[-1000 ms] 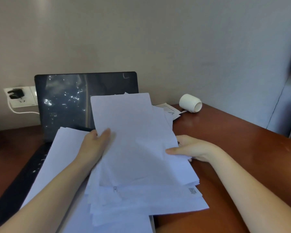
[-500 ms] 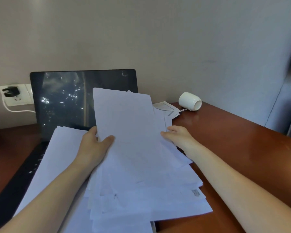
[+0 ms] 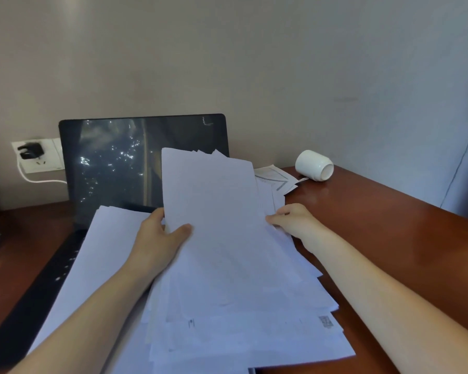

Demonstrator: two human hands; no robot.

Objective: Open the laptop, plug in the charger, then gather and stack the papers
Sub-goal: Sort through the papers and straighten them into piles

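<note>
A loose sheaf of white papers is tilted up in front of me over the open black laptop. My left hand grips its left edge, thumb on top. My right hand pinches the right edge. More sheets fan out beneath, covering most of the keyboard, and another pile lies to the left on the laptop base. A black charger plug sits in the white wall socket with a white cable running behind the screen.
A white cup lies on its side at the back of the brown wooden desk. A few printed sheets rest beside it. The wall stands close behind the laptop.
My right hand slid up along the right edge of the papers, away from me. The held sheets rose and tilted more upright; my left hand shifted its thumb onto the front.
</note>
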